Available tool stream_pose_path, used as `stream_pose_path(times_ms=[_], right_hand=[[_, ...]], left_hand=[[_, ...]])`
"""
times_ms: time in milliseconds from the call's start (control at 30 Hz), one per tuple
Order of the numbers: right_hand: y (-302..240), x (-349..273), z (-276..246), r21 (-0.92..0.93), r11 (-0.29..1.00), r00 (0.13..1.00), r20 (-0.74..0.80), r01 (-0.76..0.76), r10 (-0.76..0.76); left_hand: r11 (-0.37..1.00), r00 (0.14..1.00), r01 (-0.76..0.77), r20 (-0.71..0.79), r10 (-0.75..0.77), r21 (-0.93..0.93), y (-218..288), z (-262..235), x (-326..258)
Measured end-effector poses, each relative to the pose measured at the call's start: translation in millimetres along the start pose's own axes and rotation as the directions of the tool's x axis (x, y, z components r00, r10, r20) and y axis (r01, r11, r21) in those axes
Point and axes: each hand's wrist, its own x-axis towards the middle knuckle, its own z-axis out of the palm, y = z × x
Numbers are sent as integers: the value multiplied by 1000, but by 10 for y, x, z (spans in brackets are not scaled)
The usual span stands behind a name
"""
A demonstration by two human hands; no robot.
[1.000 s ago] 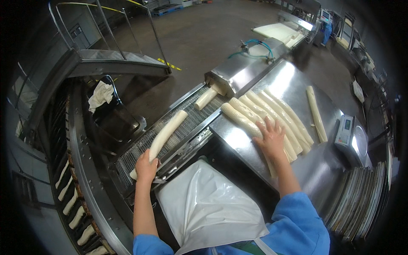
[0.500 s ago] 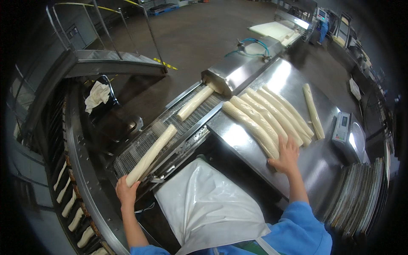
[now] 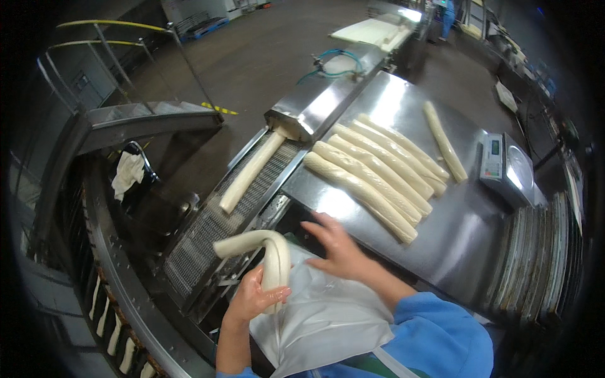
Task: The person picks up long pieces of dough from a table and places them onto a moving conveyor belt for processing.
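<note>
A long pale dough roll (image 3: 275,258) is gripped near its lower end by my left hand (image 3: 253,295), in front of the white apron. Its upper part bends over and droops to the left. My right hand (image 3: 337,249) holds nothing, its fingers apart, between that roll and the steel table (image 3: 435,252). Several dough rolls (image 3: 368,189) lie side by side on the table, and one separate roll (image 3: 445,143) rests farther right. On the mesh conveyor belt (image 3: 195,249) another dough roll (image 3: 252,170) comes out of the steel machine housing (image 3: 315,107).
A scale (image 3: 504,165) stands at the table's right side, with a stack of metal trays (image 3: 529,258) nearer to me. Metal steps with a railing (image 3: 151,113) rise at the far left. Below them, dough pieces (image 3: 113,334) sit in a rack. A person (image 3: 448,19) stands far back.
My left hand has lifted the dough roll off the belt and brought it rightward to my apron, where it bends. My right hand has left the rolls on the table and moved left.
</note>
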Motion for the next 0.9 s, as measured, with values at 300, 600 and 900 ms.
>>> stream_pose_path(times_ms=[300,600,900], right_hand=[[299,-6,-501,-289,894,939,-67,-342,337],[782,-314,-755,-605,740,948,-286,-294,143],[2531,-221,-2322,-584,613,807,-568,-532,159]], left_hand=[[861,923,-372,-40,382,-348,250,7,773],[789,780,-85,-452,432,608,-607,-1251,1048],[383,673,544,-661,333,747,-1012,-2220,673]])
